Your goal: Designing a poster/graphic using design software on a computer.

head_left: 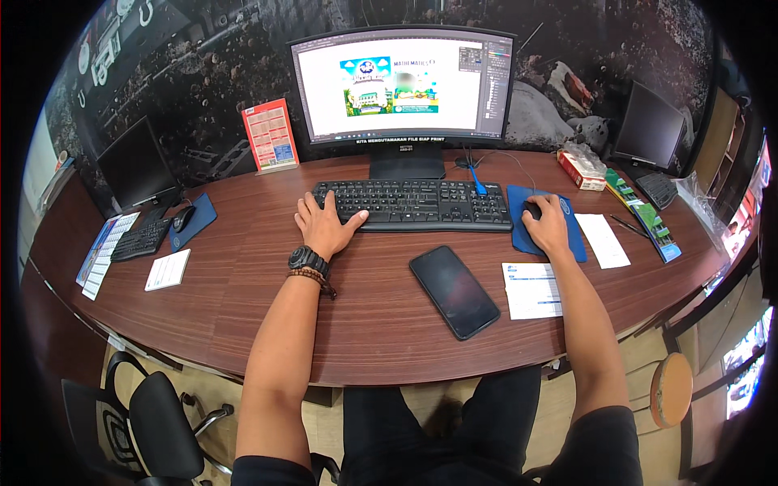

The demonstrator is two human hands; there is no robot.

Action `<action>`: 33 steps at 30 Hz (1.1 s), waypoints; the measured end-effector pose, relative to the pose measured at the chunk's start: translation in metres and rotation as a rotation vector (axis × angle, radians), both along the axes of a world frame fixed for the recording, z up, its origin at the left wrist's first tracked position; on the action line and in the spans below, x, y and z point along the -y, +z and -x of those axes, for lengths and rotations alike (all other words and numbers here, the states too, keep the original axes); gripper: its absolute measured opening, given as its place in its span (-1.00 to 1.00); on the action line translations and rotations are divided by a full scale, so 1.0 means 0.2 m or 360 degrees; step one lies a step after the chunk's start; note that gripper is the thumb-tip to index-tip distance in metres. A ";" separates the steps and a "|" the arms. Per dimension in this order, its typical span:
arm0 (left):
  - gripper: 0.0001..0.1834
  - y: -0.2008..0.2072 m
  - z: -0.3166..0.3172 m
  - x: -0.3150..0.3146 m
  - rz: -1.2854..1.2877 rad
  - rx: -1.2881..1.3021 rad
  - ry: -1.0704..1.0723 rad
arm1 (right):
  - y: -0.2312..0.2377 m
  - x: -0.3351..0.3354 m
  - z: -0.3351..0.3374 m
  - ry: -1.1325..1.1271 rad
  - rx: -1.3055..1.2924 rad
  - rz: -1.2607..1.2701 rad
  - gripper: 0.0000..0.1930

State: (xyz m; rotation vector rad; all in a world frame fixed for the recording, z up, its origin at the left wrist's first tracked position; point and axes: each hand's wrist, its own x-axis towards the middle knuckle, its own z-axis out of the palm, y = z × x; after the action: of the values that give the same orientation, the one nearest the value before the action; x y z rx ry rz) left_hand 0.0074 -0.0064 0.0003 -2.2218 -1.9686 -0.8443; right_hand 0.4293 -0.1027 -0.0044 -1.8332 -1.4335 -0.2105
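My left hand [326,230] rests at the left end of a black keyboard [413,204], its fingers and thumb spread over the keys. A black watch and a beaded bracelet circle that wrist. Under my right hand [550,228] is a black computer mouse [532,211], with the fingers curved round it on a blue mouse pad [576,240]. Behind the keyboard stands a curved monitor [474,97], lit with a design program showing two colourful cover pages. A dark-screened smartphone [455,292] lies between my forearms. A blue USB plug or cable [478,183] touches the keyboard's upper right.
A printed form [531,292] lies partly beneath my right forearm, near a white paper [602,241]. Farther right are pens, a red box [581,172] and a second monitor [650,125]. A red calendar [271,136] and another workstation's keyboard [141,240] stand left. An office chair [162,425] is below.
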 end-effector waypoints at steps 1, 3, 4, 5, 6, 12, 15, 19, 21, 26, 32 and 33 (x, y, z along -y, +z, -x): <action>-0.02 0.00 0.00 0.00 -0.0002 0.0001 -0.0001 | 0.00 0.00 0.00 -0.0001 0.0001 -0.0002 -0.61; -0.01 0.01 0.00 0.00 0.0108 0.0036 -0.0036 | 0.00 0.00 0.00 0.0019 -0.0008 -0.0001 -0.61; -0.01 0.01 0.00 0.00 0.0110 0.0037 -0.0038 | 0.00 0.00 0.00 0.0017 -0.0007 0.0000 -0.61; -0.02 0.01 0.00 0.00 0.0114 0.0035 -0.0043 | -0.01 0.00 0.00 0.0030 0.0003 -0.0012 -0.61; -0.02 0.01 0.00 0.00 0.0118 0.0033 -0.0047 | -0.01 0.00 -0.01 0.0044 0.0014 -0.0024 -0.61; -0.03 0.02 0.01 0.00 0.0139 0.0028 -0.0056 | -0.02 -0.01 -0.02 0.0096 0.0029 -0.0059 -0.61; -0.03 0.03 0.00 0.01 0.0138 0.0032 -0.0063 | -0.02 -0.02 -0.03 0.0103 0.0033 -0.0075 -0.62; -0.04 0.03 0.00 0.01 0.0145 0.0012 -0.0044 | -0.02 -0.02 -0.02 0.0100 0.0031 -0.0064 -0.61; -0.04 0.03 0.00 0.01 0.0155 0.0014 -0.0042 | -0.01 -0.01 -0.01 0.0086 0.0014 -0.0036 -0.61; -0.05 0.01 0.00 0.00 0.0131 0.0008 -0.0033 | -0.01 -0.01 0.00 0.0083 0.0031 -0.0019 -0.59; -0.01 -0.02 0.00 -0.03 0.0118 0.0016 -0.0054 | 0.02 0.02 0.02 0.0294 0.0054 -0.0048 -0.63; -0.01 -0.02 0.00 -0.03 0.0107 0.0002 -0.0037 | 0.02 0.02 0.02 0.0314 0.0060 -0.0056 -0.64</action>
State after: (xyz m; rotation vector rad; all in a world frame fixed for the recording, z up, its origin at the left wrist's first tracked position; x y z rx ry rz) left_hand 0.0077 -0.0004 -0.0032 -2.2852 -2.0048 -0.7940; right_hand 0.4262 -0.1071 -0.0005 -1.6545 -1.6155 -0.1707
